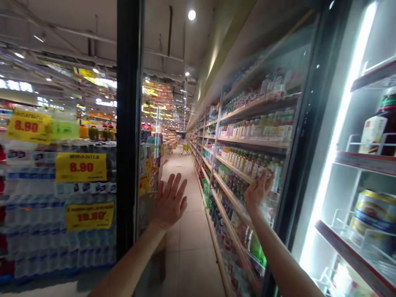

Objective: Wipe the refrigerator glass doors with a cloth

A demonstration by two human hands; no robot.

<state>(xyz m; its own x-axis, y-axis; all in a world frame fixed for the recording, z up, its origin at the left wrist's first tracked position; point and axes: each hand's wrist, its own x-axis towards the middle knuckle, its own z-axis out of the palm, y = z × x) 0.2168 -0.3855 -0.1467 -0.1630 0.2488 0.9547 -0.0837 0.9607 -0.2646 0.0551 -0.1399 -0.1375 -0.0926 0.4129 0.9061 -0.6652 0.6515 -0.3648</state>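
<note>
Where a tall black-framed glass door [128, 136] stands out beside a lit cooler [368, 163], two bare arms reach fwd from the bottom edge, hands raised at the pane. L hand [170, 202], approx. 7 o'clock, is flat w/ fingers spread wide, its back to the viewer, holding nothing. R hand [259, 190], approx. 4 o'clock, is also up w/ fingers parted, a bit blurred, nothing visible in its grasp. Both look to be on the glass, tho actual contact can't be told for sure. The door fills the mid. of the view, its frame posts at 9 & 3 o'clock.

Thru the pane: a pale tiled floor [192, 235] at 6 o'clock, leading to a small cart [185, 148] near dead center, & shelves of bottles [256, 141] from 2 to 5 o'clock. Beyond the door's L post, 8 to 9 o'clock: stacked packs of bottles [62, 231] w/ yellow price signs [81, 167]. Far R, btwn 3 & 4, a gold-and-blue can [375, 218] sits on a cooler rack.

Step in hand, as best judged: steadying or pushing the door w/ both palms. Next move prob. calls for even pressure, palms flat, & fingers clear of the frame edge at 3 o'clock, where they could get pinched.
</note>
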